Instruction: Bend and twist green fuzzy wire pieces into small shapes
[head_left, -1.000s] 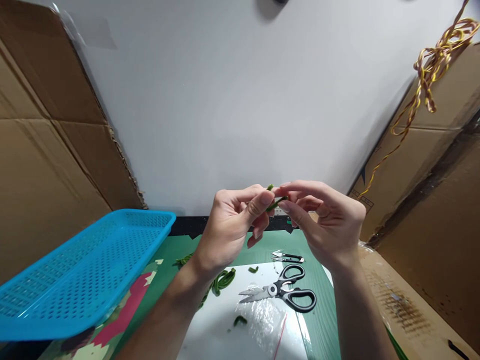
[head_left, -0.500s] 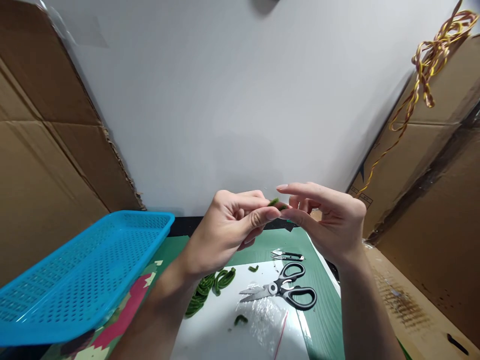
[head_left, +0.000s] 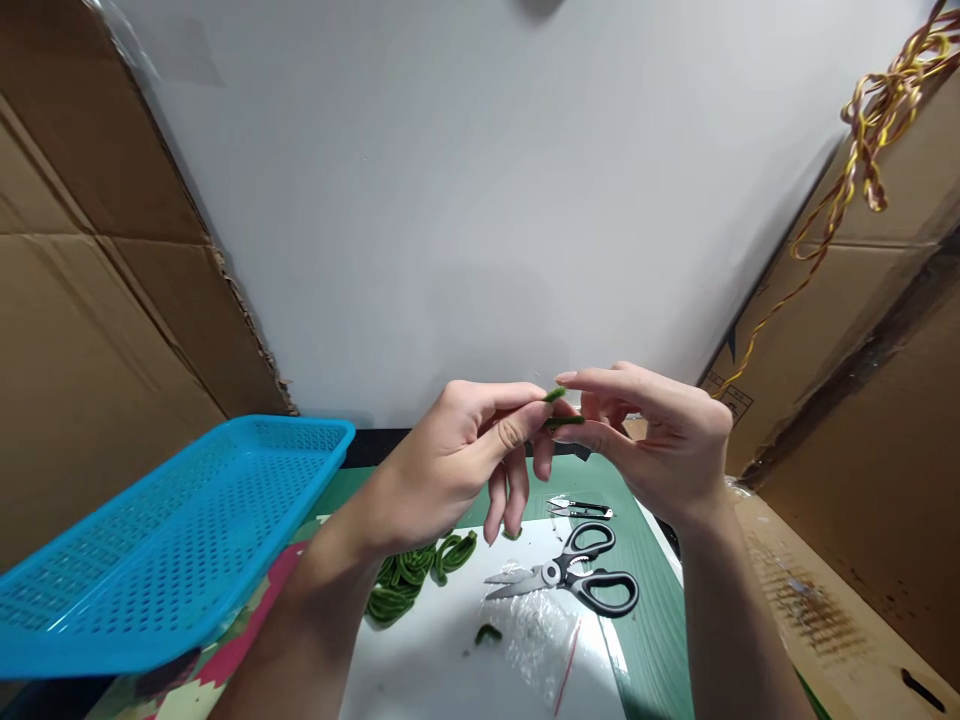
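Observation:
My left hand (head_left: 480,440) pinches a short bent piece of green pipe cleaner (head_left: 555,394) between thumb and forefinger, its other fingers hanging loose. Two ends of the fuzzy piece stick out to the right. My right hand (head_left: 649,430) meets them, forefinger tip at the upper end and thumb at the lower one. Below, a pile of coiled green pipe cleaners (head_left: 397,588) lies on a white board (head_left: 427,670). A small bent green piece (head_left: 488,633) rests apart from it. Grey-and-black scissors (head_left: 562,572) lie slightly open under my hands.
Small thread snips (head_left: 579,508) lie behind the scissors on the green mat (head_left: 652,620). A clear plastic bag (head_left: 544,640) with a red strip is on the board. A blue perforated basket (head_left: 172,540) stands left. Cardboard walls flank both sides; twisted wire (head_left: 874,120) hangs at right.
My left fingers have shifted on the pipe cleaner and its lower fingers have uncurled downward. More of the green piece shows between the hands. The view has shifted slightly.

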